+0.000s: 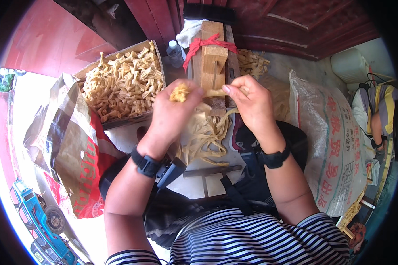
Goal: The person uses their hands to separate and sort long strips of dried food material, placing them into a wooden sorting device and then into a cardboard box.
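My left hand [177, 106] is closed around a bundle of pale yellow strips [179, 92], whose folded end shows at the top of the fist; the hand is somewhat blurred. Between finger and thumb, my right hand [248, 99] pinches a flat yellow strip [216, 92] that spans the gap to my left hand. Just beyond both hands stands a wooden block stand [213, 73] with a thin upright metal piece and a red cloth tie [209, 43]. Below the hands hangs a loose heap of long pale strips [207, 139].
A cardboard box [161, 63] of knotted yellow pieces stands at the left, by a plastic bottle [175, 54]. Woven sacks flank me, one at left [76, 159] and one at right [328, 149]. A dark phone-like object [209, 12] lies behind the stand. Another person's arm [377, 126] shows far right.
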Available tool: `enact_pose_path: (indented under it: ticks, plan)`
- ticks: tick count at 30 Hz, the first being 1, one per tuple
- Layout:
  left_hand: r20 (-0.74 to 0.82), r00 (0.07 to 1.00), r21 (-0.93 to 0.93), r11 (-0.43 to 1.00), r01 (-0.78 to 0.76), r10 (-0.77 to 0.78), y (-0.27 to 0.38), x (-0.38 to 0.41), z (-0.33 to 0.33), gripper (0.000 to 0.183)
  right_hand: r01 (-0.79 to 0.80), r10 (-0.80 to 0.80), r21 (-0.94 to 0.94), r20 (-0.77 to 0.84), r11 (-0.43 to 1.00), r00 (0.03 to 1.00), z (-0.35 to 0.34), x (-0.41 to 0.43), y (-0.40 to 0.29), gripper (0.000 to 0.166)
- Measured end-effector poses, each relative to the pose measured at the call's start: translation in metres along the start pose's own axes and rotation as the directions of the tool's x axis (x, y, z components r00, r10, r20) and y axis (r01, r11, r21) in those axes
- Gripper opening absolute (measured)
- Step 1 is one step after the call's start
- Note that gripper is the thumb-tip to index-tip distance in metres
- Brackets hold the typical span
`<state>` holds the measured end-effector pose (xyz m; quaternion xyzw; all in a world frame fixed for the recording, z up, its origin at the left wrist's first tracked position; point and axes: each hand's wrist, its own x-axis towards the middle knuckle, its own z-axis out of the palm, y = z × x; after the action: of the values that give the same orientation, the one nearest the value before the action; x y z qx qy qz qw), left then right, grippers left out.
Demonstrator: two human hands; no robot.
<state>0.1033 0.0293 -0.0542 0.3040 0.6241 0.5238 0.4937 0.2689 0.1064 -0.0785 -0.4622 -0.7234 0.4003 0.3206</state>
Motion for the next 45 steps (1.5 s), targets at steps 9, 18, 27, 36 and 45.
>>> enact_pose_path:
  ticks: [9, 18, 27, 36, 45]
  plan:
    - [-0.169, 0.976, 0.346, 0.935, -0.073, 0.138, -0.034, 0.026, -0.026, 0.013, -0.024, 0.028, 0.028, -0.168, 0.999, 0.985, 0.028, 0.009, 0.04, 0.018]
    - [-0.202, 0.855, 0.854, 0.514, -0.085, 0.477, 0.013, 0.015, -0.068, 0.053, 0.31, -0.31, 0.046, -0.002, 0.95, 0.951, 0.025, -0.018, -0.012, 0.019]
    - [0.575, 0.772, 0.293, 0.949, 0.116, -0.272, 0.005, -0.036, -0.001, 0.015, 0.584, -0.638, 0.286, 0.159, 0.76, 0.753, 0.001, -0.017, -0.035, 0.01]
    - [0.563, 0.601, 0.575, 0.252, -0.778, 0.568, 0.02, -0.046, -0.02, 0.009, -0.726, 0.081, 0.502, 0.795, 0.47, 0.602, 0.005, -0.029, -0.032, 0.025]
    - [0.422, 0.433, 0.64, 0.077, -0.765, 0.796, 0.011, -0.042, -0.017, 0.026, -0.669, 0.055, 0.688, 0.684, 0.282, 0.727, 0.018, -0.04, -0.036, 0.02]
